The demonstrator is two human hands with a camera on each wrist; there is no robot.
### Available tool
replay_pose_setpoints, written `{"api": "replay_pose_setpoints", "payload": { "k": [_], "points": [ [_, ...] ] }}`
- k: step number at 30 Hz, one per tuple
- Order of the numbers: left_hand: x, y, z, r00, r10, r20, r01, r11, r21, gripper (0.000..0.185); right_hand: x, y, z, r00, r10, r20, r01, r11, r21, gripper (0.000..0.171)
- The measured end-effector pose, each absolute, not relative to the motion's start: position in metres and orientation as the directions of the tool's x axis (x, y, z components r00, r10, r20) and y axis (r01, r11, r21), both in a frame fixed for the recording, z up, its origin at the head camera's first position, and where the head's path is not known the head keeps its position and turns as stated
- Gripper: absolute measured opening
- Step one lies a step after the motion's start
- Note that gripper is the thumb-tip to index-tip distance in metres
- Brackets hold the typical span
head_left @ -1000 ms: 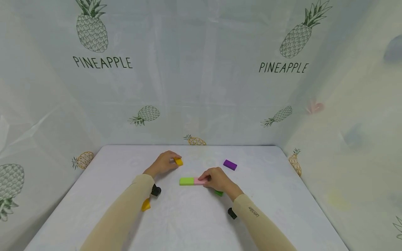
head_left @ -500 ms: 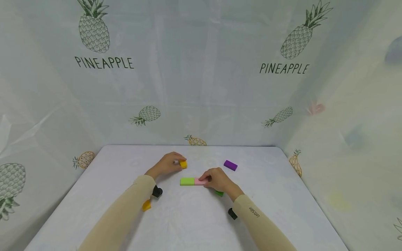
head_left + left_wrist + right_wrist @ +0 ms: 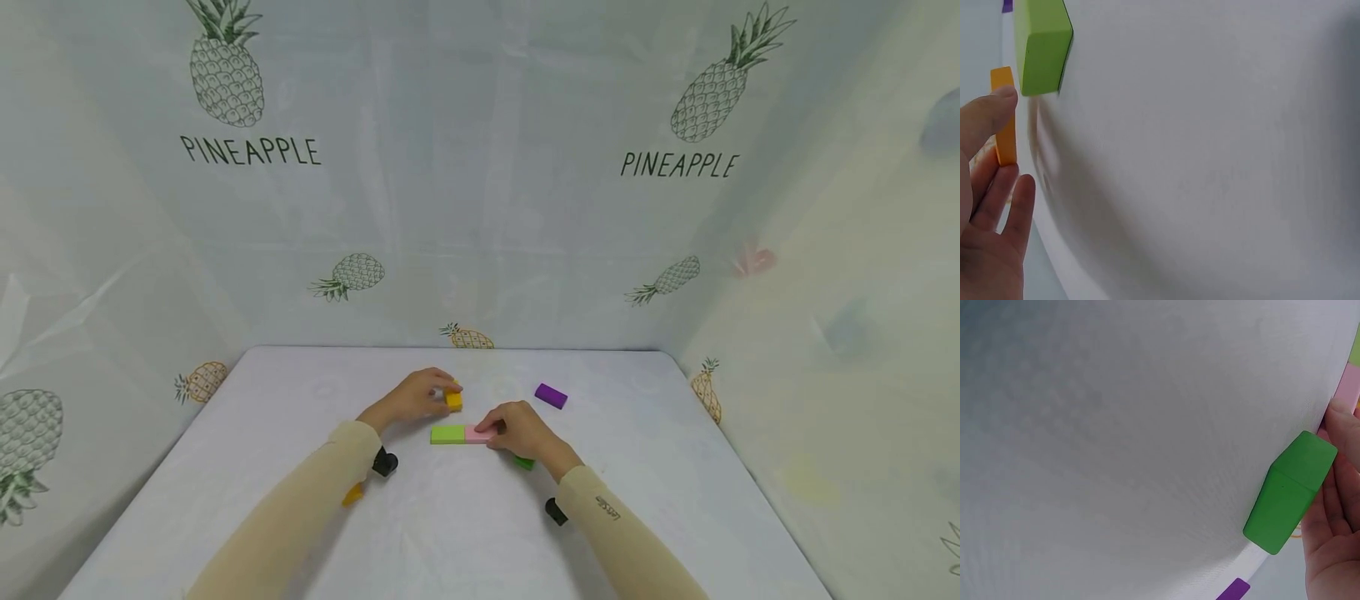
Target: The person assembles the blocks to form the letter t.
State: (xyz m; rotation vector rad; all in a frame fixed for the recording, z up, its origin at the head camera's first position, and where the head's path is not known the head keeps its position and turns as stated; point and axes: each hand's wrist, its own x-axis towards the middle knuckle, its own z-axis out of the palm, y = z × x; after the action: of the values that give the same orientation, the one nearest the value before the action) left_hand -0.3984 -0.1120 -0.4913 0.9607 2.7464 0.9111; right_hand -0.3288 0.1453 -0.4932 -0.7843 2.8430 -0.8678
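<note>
In the head view my left hand point(image 3: 411, 397) holds a small yellow block point(image 3: 454, 402) above the far side of a light green block point(image 3: 447, 435). The left wrist view has the yellow block point(image 3: 1007, 140) on edge between thumb and fingers, beside the light green block point(image 3: 1046, 53). My right hand point(image 3: 522, 429) pinches a pink block point(image 3: 477, 434) that lies end to end with the light green one on the table. A darker green block point(image 3: 1288, 494) lies close to the right hand, mostly covered by it in the head view.
A purple block point(image 3: 551, 396) lies farther back on the white table point(image 3: 450, 533), right of centre. An orange-yellow block point(image 3: 352, 494) shows partly from under the left sleeve. Small black devices point(image 3: 386, 462) sit at both wrists. A pineapple-print sheet point(image 3: 480, 208) hangs behind the table.
My left hand has carried the yellow block right and slightly nearer, toward the light green block. The left sleeve covers more of the orange-yellow block. My right hand stays on the pink block.
</note>
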Motion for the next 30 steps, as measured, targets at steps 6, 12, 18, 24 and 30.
{"api": "replay_pose_setpoints", "payload": {
  "k": [6,12,18,24,30],
  "points": [
    [-0.399,-0.107,-0.496,-0.773,0.625,0.108,0.570,0.610,0.550,0.043,-0.327,0.145,-0.491,-0.857,-0.506,0.103,-0.476,0.698,-0.534,0.022],
    [-0.397,-0.102,-0.494,-0.755,0.649,0.094,0.579,0.593,0.560,0.043,-0.326,0.145,-0.490,-0.857,-0.503,0.108,-0.481,0.710,-0.514,0.022],
    [-0.395,-0.099,-0.493,-0.751,0.656,0.075,0.578,0.599,0.555,0.042,-0.327,0.146,-0.491,-0.858,-0.503,0.104,-0.477,0.706,-0.523,0.021],
    [-0.395,-0.098,-0.494,-0.738,0.671,0.064,0.590,0.597,0.544,0.042,-0.328,0.147,-0.493,-0.857,-0.503,0.107,-0.477,0.699,-0.532,0.021],
    [-0.397,-0.096,-0.494,-0.712,0.700,0.052,0.619,0.591,0.516,0.039,-0.329,0.147,-0.494,-0.860,-0.499,0.105,-0.472,0.701,-0.535,0.021]
  ]
}}
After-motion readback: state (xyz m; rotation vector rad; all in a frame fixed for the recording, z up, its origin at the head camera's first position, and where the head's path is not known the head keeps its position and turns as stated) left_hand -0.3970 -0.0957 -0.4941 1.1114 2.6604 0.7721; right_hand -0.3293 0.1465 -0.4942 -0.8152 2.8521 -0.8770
